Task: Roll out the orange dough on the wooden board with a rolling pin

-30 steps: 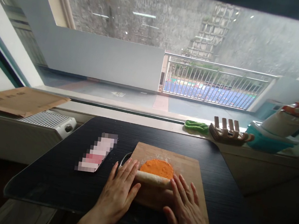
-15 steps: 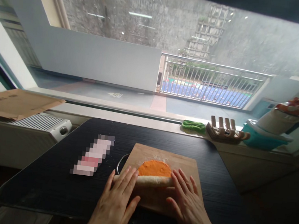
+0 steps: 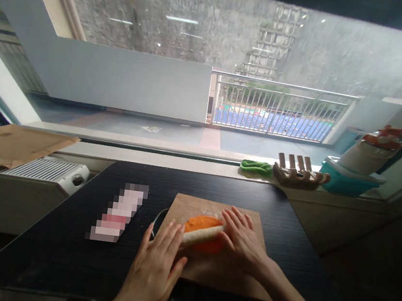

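Observation:
A pale wooden rolling pin point(image 3: 203, 235) lies slanted across a flat sheet of orange dough point(image 3: 201, 222), its right end farther from me than its left. My left hand point(image 3: 158, 260) rests on the pin's left end with fingers stretched out. On the right end lies my right hand point(image 3: 243, 236), fingers extended and palm down. Both hands cover the ends of the pin. Beneath the dough is a wooden cutting board point(image 3: 222, 275), dusted with a little flour behind the dough. A curved metal handle point(image 3: 157, 221) shows at the board's left edge.
The board sits on a dark table point(image 3: 64, 251). Left of it lies a pixelated pinkish item point(image 3: 118, 213). Along the window sill are a green cloth point(image 3: 256, 167), a brown rack point(image 3: 298, 174) and a teal container point(image 3: 351, 181). A brown cardboard sheet point(image 3: 22, 143) lies on the radiator point(image 3: 52, 171).
The rolling pin has turned from nearly level to slanted, its right end pushed away from me by my right hand. My left hand has barely moved. The view has shifted slightly.

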Demonstrator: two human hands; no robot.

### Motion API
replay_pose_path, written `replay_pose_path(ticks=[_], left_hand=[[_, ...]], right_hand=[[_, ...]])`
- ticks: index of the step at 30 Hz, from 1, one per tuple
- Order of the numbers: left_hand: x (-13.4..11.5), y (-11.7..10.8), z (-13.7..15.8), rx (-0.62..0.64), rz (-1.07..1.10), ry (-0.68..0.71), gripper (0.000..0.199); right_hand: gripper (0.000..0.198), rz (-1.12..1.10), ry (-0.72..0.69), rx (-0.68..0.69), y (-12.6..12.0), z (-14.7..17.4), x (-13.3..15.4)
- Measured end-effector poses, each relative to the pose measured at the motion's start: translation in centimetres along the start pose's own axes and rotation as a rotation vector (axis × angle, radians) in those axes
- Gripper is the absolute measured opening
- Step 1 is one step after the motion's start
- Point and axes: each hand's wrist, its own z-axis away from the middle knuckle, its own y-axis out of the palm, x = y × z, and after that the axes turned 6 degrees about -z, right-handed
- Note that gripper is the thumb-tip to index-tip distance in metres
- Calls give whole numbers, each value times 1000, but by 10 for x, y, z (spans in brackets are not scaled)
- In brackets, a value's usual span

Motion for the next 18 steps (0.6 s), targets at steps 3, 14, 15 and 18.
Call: replay_pose_path(ticks=[3, 14, 15, 18], left_hand=[[-12, -7, 24, -71, -18, 86, 59], [6, 9, -17, -5, -8, -73, 51], [2, 6, -12, -32, -10, -47, 52], [-13, 0, 11, -111, -22, 69, 58]], right_hand=[[59, 52, -68, -66, 10, 39, -6], [52, -42, 36, 75, -12, -73, 7], [52, -43, 24, 75, -12, -68, 5], [52, -32, -11, 48, -5, -27, -8]])
